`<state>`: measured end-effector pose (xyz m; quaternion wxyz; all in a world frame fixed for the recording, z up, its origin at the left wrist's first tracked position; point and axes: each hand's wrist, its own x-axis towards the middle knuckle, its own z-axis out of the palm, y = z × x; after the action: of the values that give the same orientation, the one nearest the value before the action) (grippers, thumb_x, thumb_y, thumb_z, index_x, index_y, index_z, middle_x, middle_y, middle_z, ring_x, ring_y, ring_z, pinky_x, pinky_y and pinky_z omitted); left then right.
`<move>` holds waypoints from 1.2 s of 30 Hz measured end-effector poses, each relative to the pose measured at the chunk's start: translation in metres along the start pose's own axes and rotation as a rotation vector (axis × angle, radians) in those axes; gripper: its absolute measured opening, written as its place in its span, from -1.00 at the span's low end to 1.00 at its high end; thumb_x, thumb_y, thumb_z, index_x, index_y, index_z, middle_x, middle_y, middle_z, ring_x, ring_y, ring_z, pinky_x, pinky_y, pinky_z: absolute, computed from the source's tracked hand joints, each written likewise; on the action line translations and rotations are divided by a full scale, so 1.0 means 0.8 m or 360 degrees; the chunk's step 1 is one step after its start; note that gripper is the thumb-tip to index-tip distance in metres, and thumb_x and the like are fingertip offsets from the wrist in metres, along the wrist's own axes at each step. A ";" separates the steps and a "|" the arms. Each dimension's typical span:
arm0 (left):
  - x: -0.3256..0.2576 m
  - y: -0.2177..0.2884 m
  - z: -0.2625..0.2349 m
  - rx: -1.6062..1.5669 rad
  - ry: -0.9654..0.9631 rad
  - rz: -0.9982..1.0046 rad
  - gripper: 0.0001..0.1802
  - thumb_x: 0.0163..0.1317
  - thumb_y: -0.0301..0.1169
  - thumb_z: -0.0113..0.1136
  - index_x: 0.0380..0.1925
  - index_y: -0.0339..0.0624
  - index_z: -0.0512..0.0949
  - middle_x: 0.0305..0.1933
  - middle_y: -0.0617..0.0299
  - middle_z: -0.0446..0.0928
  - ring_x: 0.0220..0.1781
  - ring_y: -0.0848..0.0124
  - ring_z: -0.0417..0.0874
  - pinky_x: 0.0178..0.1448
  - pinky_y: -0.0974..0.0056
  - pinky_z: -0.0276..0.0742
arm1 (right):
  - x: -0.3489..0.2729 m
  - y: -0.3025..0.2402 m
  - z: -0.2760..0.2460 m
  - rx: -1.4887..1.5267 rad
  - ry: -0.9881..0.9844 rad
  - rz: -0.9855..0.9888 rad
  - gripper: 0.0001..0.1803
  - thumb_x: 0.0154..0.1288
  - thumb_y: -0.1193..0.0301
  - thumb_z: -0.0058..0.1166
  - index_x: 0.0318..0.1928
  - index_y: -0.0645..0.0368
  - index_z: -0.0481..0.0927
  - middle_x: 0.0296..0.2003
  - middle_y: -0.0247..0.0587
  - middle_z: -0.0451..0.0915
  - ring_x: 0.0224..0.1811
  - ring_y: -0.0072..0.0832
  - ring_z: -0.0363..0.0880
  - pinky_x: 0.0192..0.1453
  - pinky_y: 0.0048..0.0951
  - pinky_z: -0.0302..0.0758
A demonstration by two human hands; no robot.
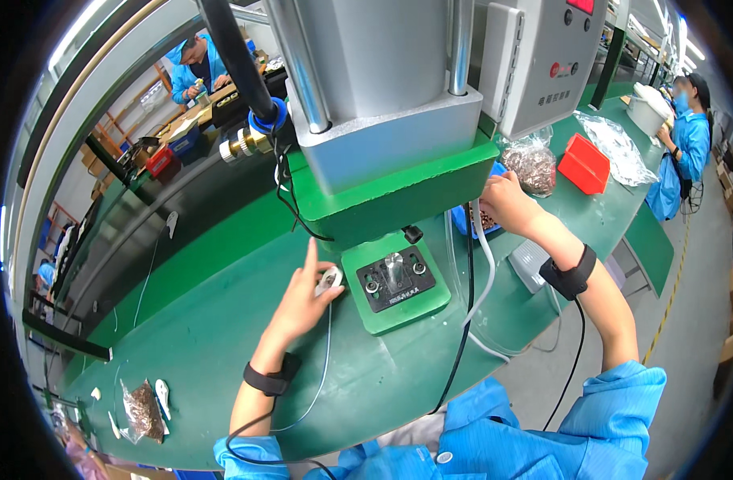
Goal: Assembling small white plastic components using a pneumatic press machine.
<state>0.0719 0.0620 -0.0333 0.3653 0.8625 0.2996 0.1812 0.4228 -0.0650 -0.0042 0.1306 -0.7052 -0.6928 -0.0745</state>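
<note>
The small white part (330,279) is lying on the green bench (222,336), just left of the press's green base plate (394,282); the left hand (301,302) is closing on it with thumb and curled fingers while the index finger is pointing upward; the part's shape is mostly hidden by the fingers, and a thin white cable (326,360) is trailing from it toward the person; a black wrist strap (270,378) is circling the left wrist.

The base plate is carrying a black fixture (396,278) with a metal post at its centre; the press body (382,104), grey over green, is overhanging it and is cut off at the top of the view.

The right hand (502,202) is reaching behind the press into a blue bin (472,222) of small brownish pieces; its fingertips are hidden by the press, so whether they are gripping anything cannot be told; a black strap (570,276) is sitting on that forearm.

Farther right, a clear bag of brown parts (534,164) and a red bin (584,164) are resting on the bench; another bag of parts (142,410) is lying at the lower left; two co-workers in blue coats are sitting at the far edges, too small to make out their work.
</note>
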 end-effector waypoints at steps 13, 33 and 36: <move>0.000 0.148 -0.016 -0.0609 0.0498 0.0244 -0.39 -0.28 -0.54 0.47 -0.11 -0.34 0.46 -0.13 0.16 0.52 -0.14 0.40 0.56 -0.08 0.31 0.50 | -0.031 -0.055 -0.094 0.0485 0.0216 -0.0213 -0.90 0.05 0.44 0.11 -0.40 0.19 0.57 -0.50 -0.25 0.47 -0.29 -0.32 0.43 -0.15 -0.34 0.31; 0.029 0.152 0.004 0.0015 0.0075 -0.0012 -0.45 -0.25 -0.29 0.46 -0.19 -0.29 0.56 -0.29 0.11 0.61 -0.26 0.43 0.64 -0.18 0.38 0.49 | 0.009 -0.126 -0.070 0.1143 0.0350 -0.0471 -0.86 0.08 0.46 0.11 -0.32 0.23 0.56 -0.47 -0.13 0.51 -0.44 -0.23 0.50 -0.34 -0.32 0.44; 0.030 0.147 0.001 -0.0337 0.0096 -0.0070 -0.46 -0.25 -0.26 0.45 -0.20 -0.25 0.56 -0.31 0.10 0.61 -0.29 0.40 0.64 -0.22 0.36 0.49 | 0.020 -0.140 -0.069 0.1171 0.0084 -0.0330 -0.83 0.10 0.47 0.10 -0.26 0.21 0.56 -0.45 -0.15 0.54 -0.49 -0.33 0.51 -0.38 -0.35 0.46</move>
<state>0.1358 0.0123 0.0551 0.4491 0.8065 0.3086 0.2295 0.3155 -0.0648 0.0621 0.3847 -0.5352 -0.7373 0.1483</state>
